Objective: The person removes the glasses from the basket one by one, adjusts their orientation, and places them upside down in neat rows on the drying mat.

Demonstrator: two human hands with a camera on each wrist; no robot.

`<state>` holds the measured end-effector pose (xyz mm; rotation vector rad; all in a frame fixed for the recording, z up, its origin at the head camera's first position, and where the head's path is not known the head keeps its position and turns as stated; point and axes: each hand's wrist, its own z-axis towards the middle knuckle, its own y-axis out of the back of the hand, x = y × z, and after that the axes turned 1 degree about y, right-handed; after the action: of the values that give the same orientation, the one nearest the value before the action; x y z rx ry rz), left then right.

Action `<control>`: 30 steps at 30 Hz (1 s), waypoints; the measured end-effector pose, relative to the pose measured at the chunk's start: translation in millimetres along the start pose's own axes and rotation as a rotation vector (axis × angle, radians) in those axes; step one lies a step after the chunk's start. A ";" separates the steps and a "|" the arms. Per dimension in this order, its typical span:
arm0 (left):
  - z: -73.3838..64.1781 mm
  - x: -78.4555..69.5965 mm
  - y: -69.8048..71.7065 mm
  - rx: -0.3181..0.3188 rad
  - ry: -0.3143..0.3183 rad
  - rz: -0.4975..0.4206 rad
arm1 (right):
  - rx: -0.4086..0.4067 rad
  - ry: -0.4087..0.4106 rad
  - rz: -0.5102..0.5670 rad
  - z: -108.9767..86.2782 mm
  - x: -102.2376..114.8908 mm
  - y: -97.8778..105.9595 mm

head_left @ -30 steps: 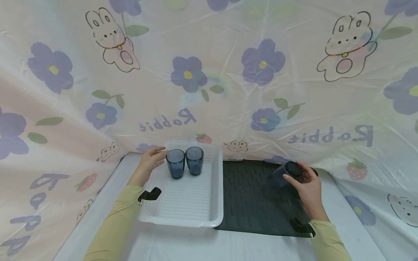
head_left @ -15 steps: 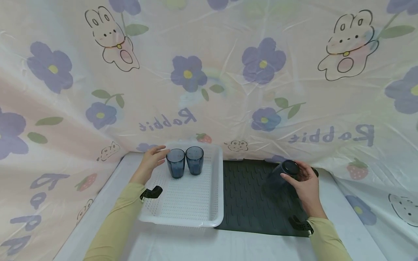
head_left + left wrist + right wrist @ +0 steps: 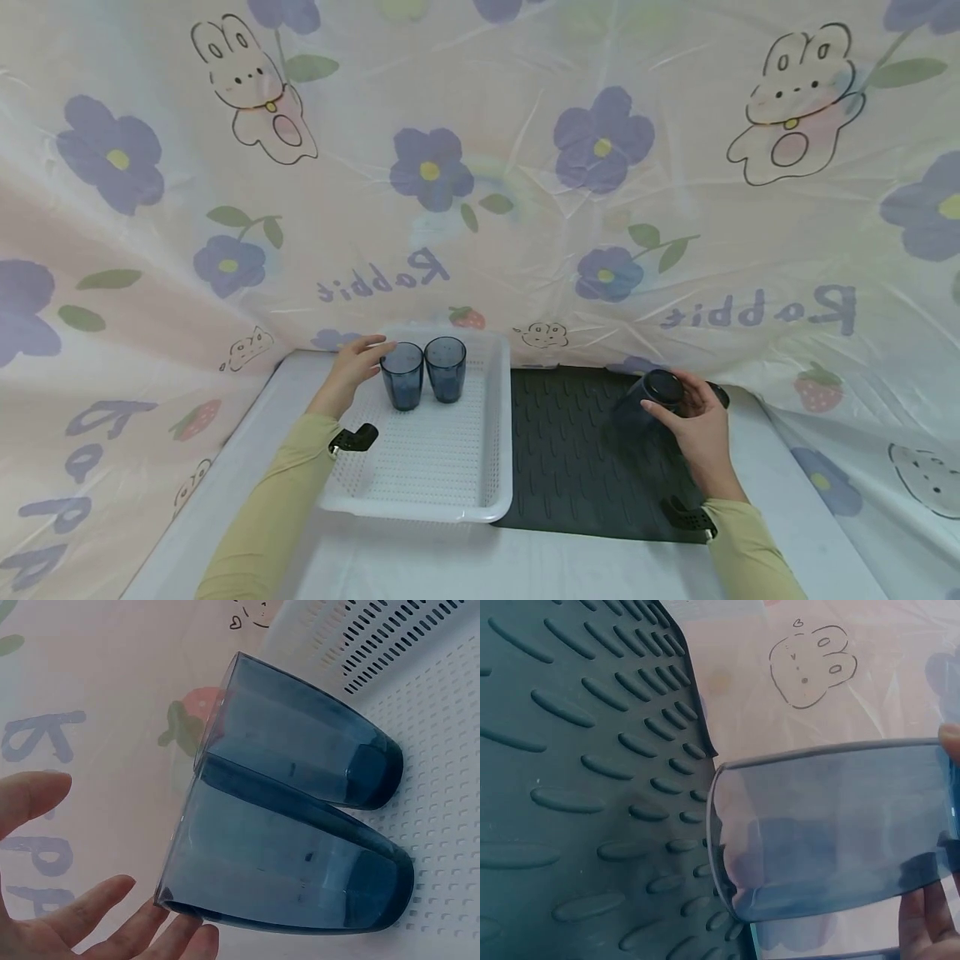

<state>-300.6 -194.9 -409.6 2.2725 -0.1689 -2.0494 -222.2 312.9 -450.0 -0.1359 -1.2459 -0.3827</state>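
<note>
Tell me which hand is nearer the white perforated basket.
Left. The left hand is by the left rim of the white perforated basket; the right hand is off to its right, at the far side of the black ridged mat, holding a blue tumbler.

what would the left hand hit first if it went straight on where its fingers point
Most likely the left glass in the basket: the left hand points toward its rim, and the fingertips show right at that rim in the left wrist view. Depth is unclear; they may be touching.
</note>
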 end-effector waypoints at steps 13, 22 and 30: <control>5.1 0.6 -3.7 0.013 0.008 0.062 | -0.001 -0.018 -0.109 -1.1 -4.8 -0.6; 5.8 0.4 -5.4 0.036 0.013 0.104 | -0.007 -0.014 -0.166 -1.6 -5.6 -3.1; 12.5 3.6 -8.0 0.054 0.052 0.118 | -0.011 -0.041 -0.190 -2.8 -5.1 -2.2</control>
<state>-312.4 -187.3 -415.5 2.2840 -0.3503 -1.9488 -221.9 311.0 -456.0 -0.0349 -1.3016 -0.5534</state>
